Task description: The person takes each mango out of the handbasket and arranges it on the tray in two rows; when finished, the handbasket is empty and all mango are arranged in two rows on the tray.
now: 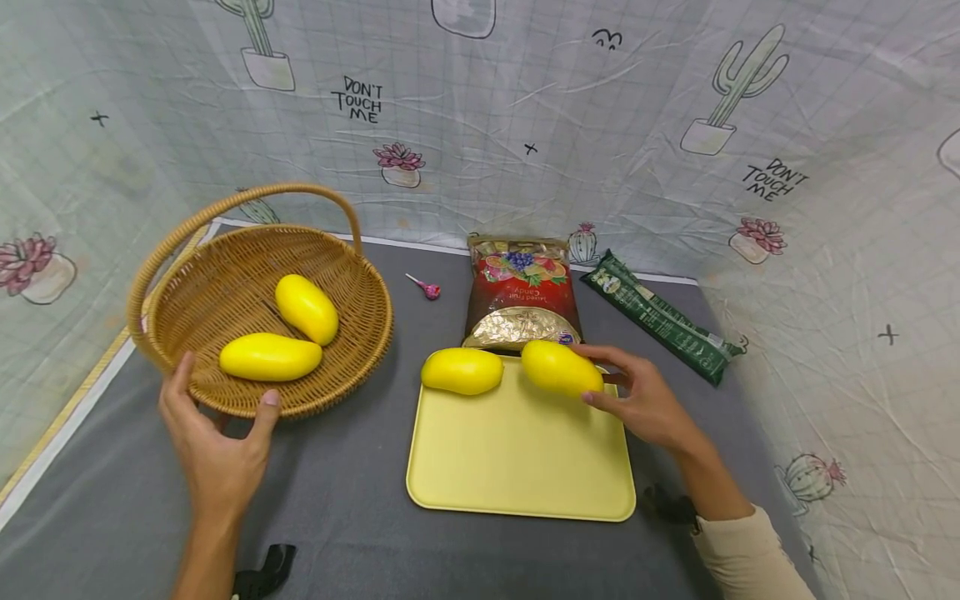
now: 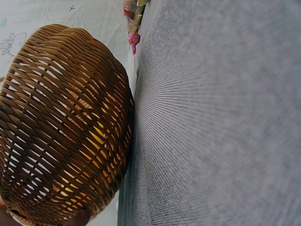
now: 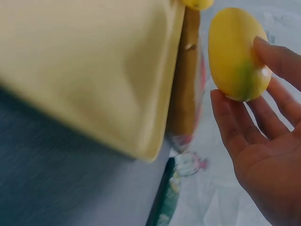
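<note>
My right hand (image 1: 645, 400) grips a yellow mango (image 1: 557, 367) by one end, thumb on one side and fingers on the other. In the right wrist view that mango (image 3: 235, 52) is raised over the level of the yellow tray (image 1: 517, 467) and shows a greenish patch. Another mango (image 1: 462, 372) lies at the tray's far left corner. With my left hand (image 1: 221, 454) I hold the near rim of a wicker basket (image 1: 360, 350), the thumb at the edge. Two mangoes, one in front (image 1: 270, 357) and one behind (image 1: 307, 308), lie inside it.
Behind the tray stands a red and gold bag of mixed fruit candy (image 1: 525, 287). A long green packet (image 1: 660, 317) lies at the back right. A small lollipop (image 1: 429, 289) rests between basket and bag. Patterned cloth (image 1: 480, 108) encloses the grey table (image 1: 337, 500).
</note>
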`<state>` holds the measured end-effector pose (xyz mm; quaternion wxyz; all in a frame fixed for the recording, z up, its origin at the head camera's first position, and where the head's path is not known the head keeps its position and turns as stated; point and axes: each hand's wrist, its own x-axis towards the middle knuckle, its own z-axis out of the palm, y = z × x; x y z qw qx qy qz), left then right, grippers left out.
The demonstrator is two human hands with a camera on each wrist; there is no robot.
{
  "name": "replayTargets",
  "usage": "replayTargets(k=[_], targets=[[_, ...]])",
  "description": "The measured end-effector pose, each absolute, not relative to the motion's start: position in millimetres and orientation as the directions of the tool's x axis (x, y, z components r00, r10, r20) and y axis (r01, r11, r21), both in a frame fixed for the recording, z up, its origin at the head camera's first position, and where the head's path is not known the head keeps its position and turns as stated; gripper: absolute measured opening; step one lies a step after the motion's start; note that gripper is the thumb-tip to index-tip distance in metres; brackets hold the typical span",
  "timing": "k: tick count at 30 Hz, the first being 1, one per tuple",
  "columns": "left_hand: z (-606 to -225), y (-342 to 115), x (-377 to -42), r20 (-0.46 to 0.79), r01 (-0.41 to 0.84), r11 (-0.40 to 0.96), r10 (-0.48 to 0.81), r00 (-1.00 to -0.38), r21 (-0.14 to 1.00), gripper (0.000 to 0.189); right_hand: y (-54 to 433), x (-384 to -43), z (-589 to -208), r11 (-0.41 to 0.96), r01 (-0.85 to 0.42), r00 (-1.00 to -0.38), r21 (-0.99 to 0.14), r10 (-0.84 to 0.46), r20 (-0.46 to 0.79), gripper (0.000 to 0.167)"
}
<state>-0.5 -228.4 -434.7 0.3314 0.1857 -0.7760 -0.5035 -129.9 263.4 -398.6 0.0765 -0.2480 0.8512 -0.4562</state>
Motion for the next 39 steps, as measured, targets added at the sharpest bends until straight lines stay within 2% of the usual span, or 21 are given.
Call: replayTargets(k=[11,24,33,39], targets=[[-435,-229,0,0.332,0.046,0.430,-0.620,-0.711,0.901,0.096,282,-134,-418,0.494,-0.313,-0.865,-0.812,-0.501,0.028,0.061],[-436,-229,0,0.328,0.037,0.433,-0.622,-0.711,0.900,0.097,273,-139,-429,0.505,-0.277,-0.881,-0.817,-0.473,0.006,0.060],[-437,-229,0,0.332,0.038,0.436,-0.624,-0.708,0.899,0.097,266,-139,-431,0.550,-0.296,-0.903,-0.781,-0.427,0.041,0.062],[-436,-229,-1,0.338,0.038,0.442,-0.623,-0.706,0.896,0.097,264,-134,-420,0.602,-0.365,-0.908,-0.710,-0.398,0.129,0.064]])
